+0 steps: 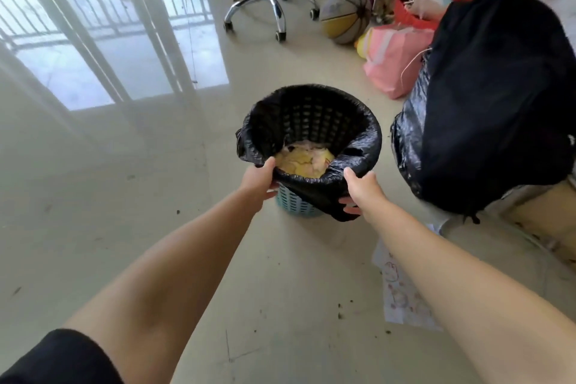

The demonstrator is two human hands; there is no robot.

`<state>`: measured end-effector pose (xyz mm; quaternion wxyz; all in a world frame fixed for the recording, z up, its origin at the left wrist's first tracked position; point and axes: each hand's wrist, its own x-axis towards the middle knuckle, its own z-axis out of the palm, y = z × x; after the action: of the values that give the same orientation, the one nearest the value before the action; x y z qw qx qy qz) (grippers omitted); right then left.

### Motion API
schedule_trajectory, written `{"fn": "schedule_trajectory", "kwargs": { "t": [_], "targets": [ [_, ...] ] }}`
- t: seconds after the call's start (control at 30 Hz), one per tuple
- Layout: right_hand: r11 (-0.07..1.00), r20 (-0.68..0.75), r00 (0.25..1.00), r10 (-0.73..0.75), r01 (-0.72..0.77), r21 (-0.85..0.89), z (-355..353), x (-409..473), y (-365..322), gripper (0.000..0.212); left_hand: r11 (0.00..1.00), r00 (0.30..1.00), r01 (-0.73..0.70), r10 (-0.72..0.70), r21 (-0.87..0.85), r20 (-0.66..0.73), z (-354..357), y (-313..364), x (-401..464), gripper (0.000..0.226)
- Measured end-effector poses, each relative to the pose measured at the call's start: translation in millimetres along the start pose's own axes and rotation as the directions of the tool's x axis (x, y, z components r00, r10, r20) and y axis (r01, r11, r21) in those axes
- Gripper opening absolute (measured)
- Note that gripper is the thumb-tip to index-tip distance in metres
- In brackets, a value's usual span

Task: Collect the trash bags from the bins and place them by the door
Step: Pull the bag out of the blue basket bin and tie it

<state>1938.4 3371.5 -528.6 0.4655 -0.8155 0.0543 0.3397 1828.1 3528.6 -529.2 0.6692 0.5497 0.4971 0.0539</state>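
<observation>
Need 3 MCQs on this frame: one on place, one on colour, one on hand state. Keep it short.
1. Where does the worn grey and yellow basketball lie?
A. inside the bin
B. on the floor right of the chrome swivel-chair base
C. on top of the pink paper bag

2. What colour is the small lattice plastic bin under the black plastic trash bag liner?
A. light blue
B. red
C. white

3. What are the left hand and right hand doing?
A. both hang free
B. only the left holds the liner
C. both grip the liner's near rim

Answers:
1 B, the ball sits on the tiles beside the chair's legs.
2 A, blue lattice shows below the liner's folded edge.
3 C, the fingers of each hand curl over the rim.
</observation>
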Motion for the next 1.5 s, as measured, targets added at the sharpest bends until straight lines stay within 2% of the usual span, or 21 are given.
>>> {"fn": "schedule_trajectory", "kwargs": {
  "t": [0.1,0.17,0.2,0.3,0.4,0.5,0.6,0.63,0.7,0.77,0.8,0.83,0.87,0.93,1.0,1.07,1.17,1.23,1.37,1.43,1.5],
  "targets": [
    [0.997,0.076,0.997,-0.018,0.012,0.081,2,13,-3,0.043,0.974,1.0,0.008,-0.005,-0.228,0.017,3,0,11,0.018],
    [0.993,0.102,0.994,-0.037,0.025,0.113,0,14,-8,0.021,0.953,0.999,0.036,-0.027,-0.3,0.035,4,1,7,0.014],
    [0.994,0.098,0.994,-0.045,0.035,0.1,-1,11,-10,0.018,0.946,0.998,0.06,-0.048,-0.319,0.045,3,0,0,0.012],
    [0.999,0.083,0.995,-0.049,0.05,-0.015,-4,5,-10,0.024,0.923,0.985,0.166,-0.142,-0.347,0.094,-5,-10,-23,0.011],
    [0.991,0.1,0.993,-0.064,0.076,-0.113,-14,3,-5,0.024,0.889,0.964,0.252,-0.197,-0.381,0.177,-17,-24,-34,0.024],
    [0.987,0.139,0.985,-0.106,0.12,-0.103,-21,12,1,0.018,0.87,0.976,0.212,-0.167,-0.444,0.139,-28,-27,-23,0.038],
    [0.987,0.107,0.985,-0.139,0.146,-0.06,-23,14,11,0.033,0.816,0.986,0.164,-0.137,-0.555,0.09,-35,-26,-13,0.04],
    [0.992,0.08,0.99,-0.113,0.116,-0.041,-25,14,16,0.042,0.795,0.986,0.164,-0.149,-0.584,0.075,-38,-26,-10,0.035],
    [0.998,0.1,0.994,0.051,-0.054,0.031,-35,11,28,0.056,0.774,0.984,0.171,-0.161,-0.609,0.071,-46,-23,-8,0.021],
    [0.966,0.241,0.937,0.252,-0.26,0.002,-41,5,45,0.065,0.779,0.985,0.173,-0.146,-0.603,0.094,-53,-19,-10,0.014],
    [0.948,0.324,0.892,0.315,-0.314,-0.055,-40,2,54,0.069,0.784,0.984,0.177,-0.145,-0.595,0.101,-55,-18,-12,0.013],
    [0.938,0.403,0.849,0.342,-0.337,-0.088,-37,-1,61,0.072,0.786,0.983,0.181,-0.151,-0.591,0.1,-57,-17,-13,0.013],
    [0.935,0.468,0.818,0.334,-0.352,-0.05,-31,-2,66,0.074,0.79,0.984,0.176,-0.158,-0.587,0.082,-58,-17,-15,0.013],
    [0.904,0.505,0.824,0.256,-0.389,0.176,-14,-1,68,0.069,0.815,0.988,0.129,-0.154,-0.566,0.003,-60,-18,-16,0.011],
    [0.853,0.437,0.887,0.146,-0.337,0.398,0,1,61,0.046,0.814,0.991,0.078,-0.126,-0.576,-0.043,-61,-17,-18,0.008],
    [0.813,0.347,0.934,0.084,-0.266,0.518,7,6,54,0.015,0.786,0.994,0.09,-0.112,-0.612,0.003,-60,-15,-25,0.009],
    [0.746,0.241,0.967,0.082,-0.22,0.628,3,10,47,0.024,0.783,0.98,0.196,-0.137,-0.59,0.144,-55,-16,-37,0.014],
    [0.759,0.148,0.986,0.077,-0.154,0.632,-6,9,44,0.025,0.78,0.973,0.226,-0.158,-0.583,0.166,-50,-18,-40,0.016],
    [0.862,-0.118,0.989,-0.094,0.14,0.488,-26,1,35,0.025,0.76,0.995,0.102,-0.088,-0.642,0.054,-44,-10,-38,0.012],
    [0.847,-0.208,0.956,-0.206,0.281,0.451,-34,-7,24,0.03,0.727,0.998,0.055,-0.047,-0.685,0.031,-43,1,-37,0.012],
    [0.783,-0.224,0.942,-0.249,0.332,0.526,-40,-15,8,0.032,0.695,1.0,0.013,0.002,-0.719,0.019,-40,12,-36,0.013]
  ]
}}
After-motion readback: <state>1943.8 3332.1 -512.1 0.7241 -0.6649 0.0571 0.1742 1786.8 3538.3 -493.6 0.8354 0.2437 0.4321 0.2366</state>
